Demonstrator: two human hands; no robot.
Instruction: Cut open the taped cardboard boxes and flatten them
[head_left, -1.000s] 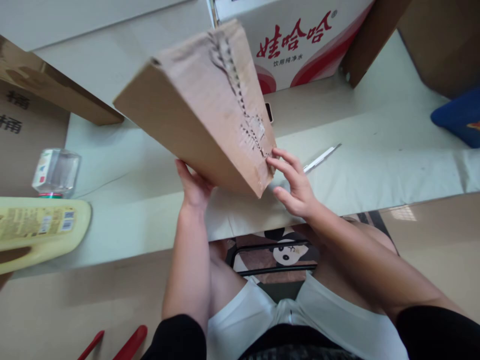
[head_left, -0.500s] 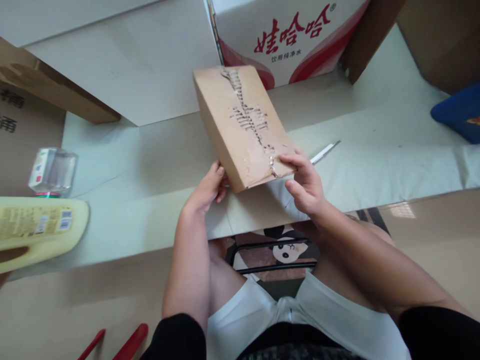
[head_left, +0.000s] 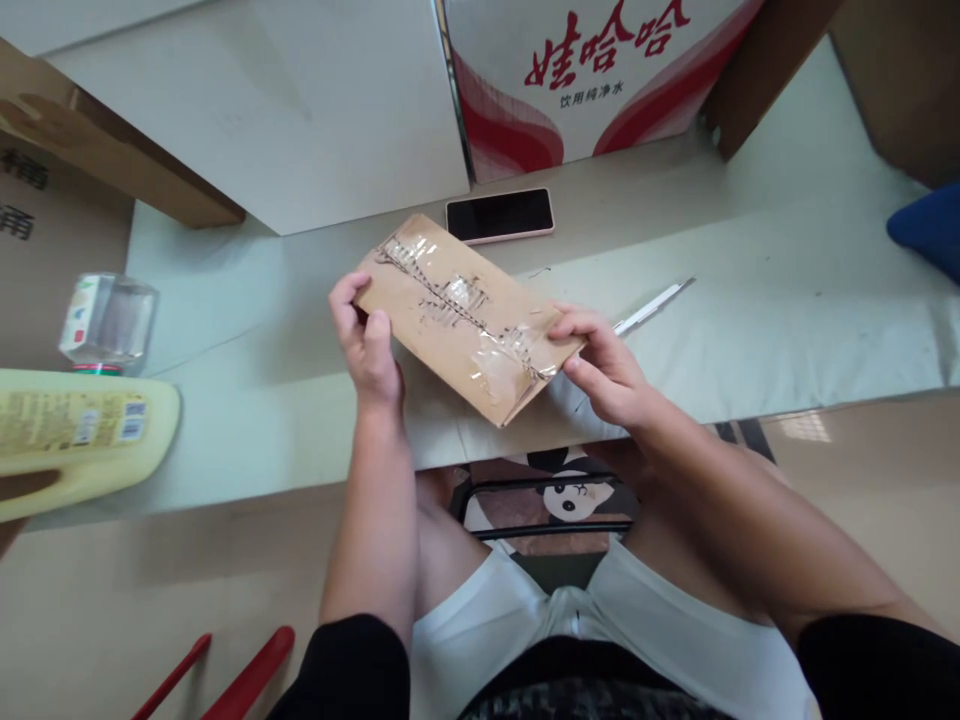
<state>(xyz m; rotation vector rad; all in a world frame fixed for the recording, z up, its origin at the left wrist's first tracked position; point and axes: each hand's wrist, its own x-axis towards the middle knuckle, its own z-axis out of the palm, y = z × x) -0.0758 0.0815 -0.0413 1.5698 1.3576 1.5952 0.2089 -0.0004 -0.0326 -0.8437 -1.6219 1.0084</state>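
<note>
A small brown cardboard box (head_left: 465, 315) with torn clear tape along its top seam lies low over the pale green table (head_left: 300, 400), slanting from upper left to lower right. My left hand (head_left: 365, 345) grips its left end, thumb on top. At the box's right end my right hand (head_left: 604, 365) pinches the corner. A dark phone (head_left: 500, 215) in a pink case lies just behind the box. To the right of my right hand rests a thin white utility knife (head_left: 651, 305).
A white-and-red printed carton (head_left: 592, 70) stands at the back. Brown cartons (head_left: 52, 190) sit at the far left and at the back right. A yellow jug (head_left: 75, 445) and a clear bottle (head_left: 109, 320) lie at the left edge. A blue object (head_left: 930, 225) is at the right.
The box came down from a raised, tilted pose to lie nearly flat on the table. My left hand shifted from under it to its left end. The phone behind it is now uncovered.
</note>
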